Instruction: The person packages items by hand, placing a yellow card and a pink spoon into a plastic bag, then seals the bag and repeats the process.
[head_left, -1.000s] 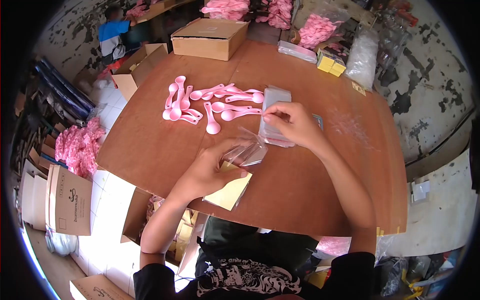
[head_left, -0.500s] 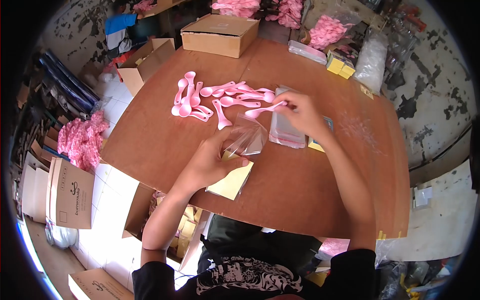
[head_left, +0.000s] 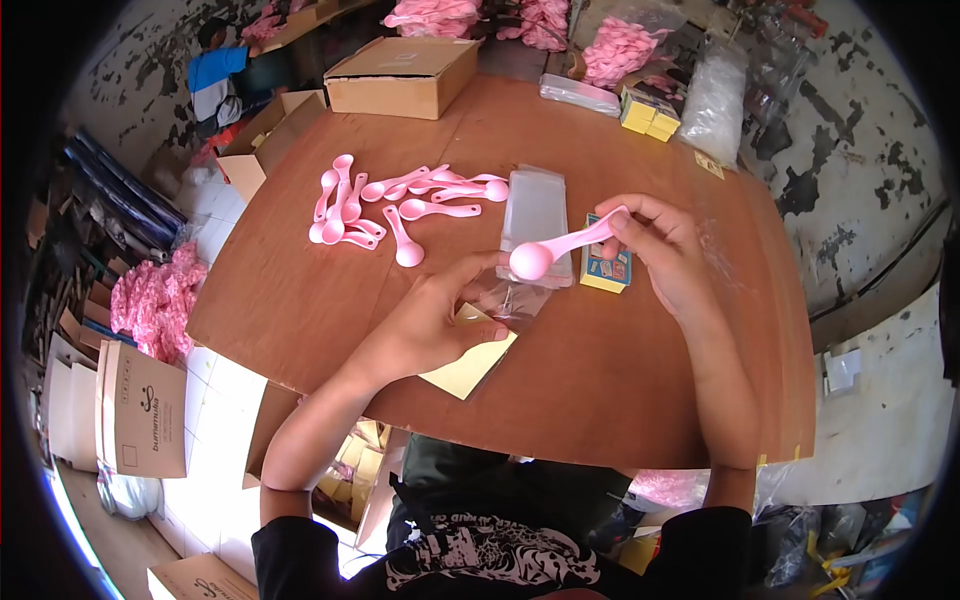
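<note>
My right hand (head_left: pixel 655 245) pinches a pink measuring spoon (head_left: pixel 535 259) by the end of its handle, its bowl pointing left above the table. In my left hand (head_left: pixel 445 325) is a clear plastic bag (head_left: pixel 520 300) with a pale yellow card (head_left: pixel 470 366) in its lower part. The bag's upper end lies just below the spoon's bowl. Behind the spoon rests a stack of clear bags (head_left: pixel 535 205). A small stack of blue-topped cards (head_left: pixel 606 272) sits beside my right fingers. More pink spoons (head_left: pixel 440 209) lie scattered beyond my left hand.
On the brown table (head_left: pixel 600 390), a closed cardboard box (head_left: pixel 400 80) stands at the far edge, with yellow card stacks (head_left: pixel 648 113) and a bulky plastic bag (head_left: pixel 715 105) farther right. Open boxes stand on the floor. A person in a blue sleeve (head_left: pixel 215 70) is at the back left.
My right hand has lifted the spoon off the table and brought it nearer, above the bag. My left hand still holds the bag and card. The view has shifted slightly right.
</note>
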